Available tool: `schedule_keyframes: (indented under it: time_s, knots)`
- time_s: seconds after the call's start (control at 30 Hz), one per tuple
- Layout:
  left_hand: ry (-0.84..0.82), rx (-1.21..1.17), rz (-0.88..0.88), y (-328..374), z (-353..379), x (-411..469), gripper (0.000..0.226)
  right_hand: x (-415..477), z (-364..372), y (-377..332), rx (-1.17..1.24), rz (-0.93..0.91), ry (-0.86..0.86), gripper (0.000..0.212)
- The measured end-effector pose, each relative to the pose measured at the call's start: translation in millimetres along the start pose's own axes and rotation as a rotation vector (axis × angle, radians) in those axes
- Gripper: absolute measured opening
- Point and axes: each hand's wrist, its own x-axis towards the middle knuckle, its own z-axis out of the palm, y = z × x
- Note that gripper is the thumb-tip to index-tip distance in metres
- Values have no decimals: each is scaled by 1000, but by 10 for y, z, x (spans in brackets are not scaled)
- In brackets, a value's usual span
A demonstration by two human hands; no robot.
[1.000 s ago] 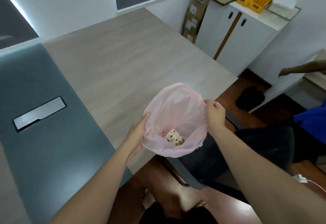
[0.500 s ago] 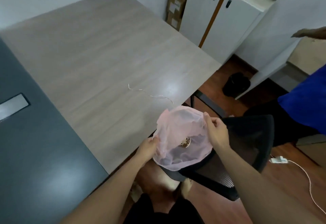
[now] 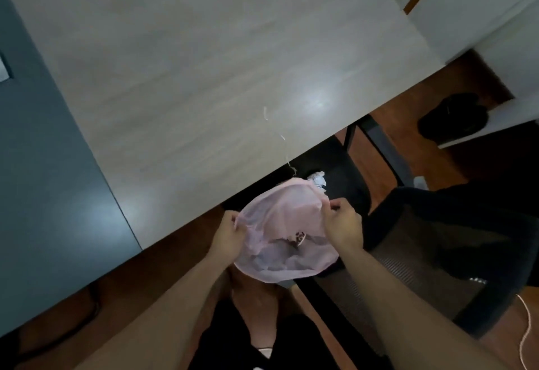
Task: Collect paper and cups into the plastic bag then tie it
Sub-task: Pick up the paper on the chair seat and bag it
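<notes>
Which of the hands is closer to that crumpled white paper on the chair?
Right. The right hand grips the pink bag rim just below the crumpled paper; the left hand holds the rim on the bag's far side.

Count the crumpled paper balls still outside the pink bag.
1: a white paper ball lies on the black chair seat just beyond the pink bag. The bag may hide others.

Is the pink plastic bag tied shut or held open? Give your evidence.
Open, not tied. The left hand and right hand hold the plastic bag by opposite sides of its rim, with no knot visible.
</notes>
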Motion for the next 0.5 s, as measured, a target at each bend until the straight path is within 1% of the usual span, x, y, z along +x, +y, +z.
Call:
schedule_keyframes:
  time_s: [0.07,0.17,0.23,0.3,0.33,0.37,0.43,0.5]
  knots:
    - [33,-49,-5,-27,46,-30,23,141,117,5,-15,42,-17,27]
    - [115,-21,57,-49,91,-40,39,283,252,15,49,43,-66,27]
    - [103,53,92,-71,122,17,42,347,306,30,104,-3,-115,23]
    - [69,140,76,-37,124,69,45,413,358,79,119,-69,-176,16]
    - [45,135,68,-14,126,94,49,451,385,116,106,-87,-207,14]
    - [28,95,61,-5,127,130,53,492,414,151,86,-94,-233,15]
    - [8,-65,31,13,131,190,56,579,478,232,42,-101,-277,18]
    - [35,-199,8,68,136,251,47,657,551,308,7,-108,-315,22]
